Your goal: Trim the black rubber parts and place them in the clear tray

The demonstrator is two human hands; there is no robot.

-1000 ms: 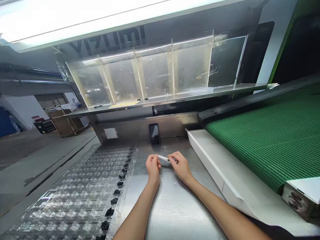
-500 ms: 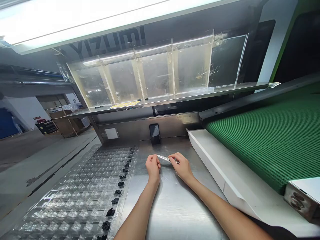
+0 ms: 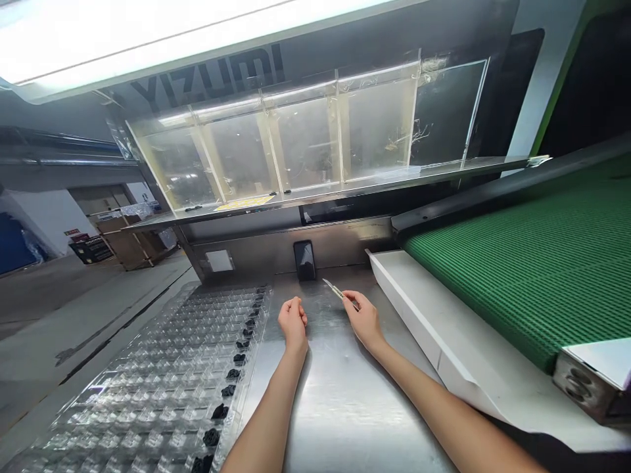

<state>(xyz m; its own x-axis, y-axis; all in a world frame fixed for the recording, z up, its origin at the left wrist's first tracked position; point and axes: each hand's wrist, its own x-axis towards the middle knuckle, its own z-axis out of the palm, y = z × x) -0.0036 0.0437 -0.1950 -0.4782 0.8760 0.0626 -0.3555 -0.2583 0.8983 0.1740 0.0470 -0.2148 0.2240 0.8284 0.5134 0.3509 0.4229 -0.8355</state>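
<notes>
My right hand (image 3: pixel 363 317) pinches a thin silvery tool (image 3: pixel 336 291), like tweezers or a small blade, whose tip points up and to the left over the steel table (image 3: pixel 340 401). My left hand (image 3: pixel 292 320) is curled shut a little to the left of it, apart from the tool; what its fingers hold, if anything, is hidden. A clear plastic tray (image 3: pixel 162 387) with many small pockets lies left of my left hand. Several small black parts (image 3: pixel 228 390) sit in the pockets of its right-hand column.
A black phone (image 3: pixel 304 260) leans against the steel back wall. A white chute (image 3: pixel 434 341) and a green conveyor belt (image 3: pixel 532 263) run along the right. A shelf with clear panels (image 3: pixel 305 141) hangs overhead. Factory floor lies to the left.
My left hand has let go of the tool's left end and moved left. My right hand has lifted the tool up and away, its tip now pointing toward the phone.
</notes>
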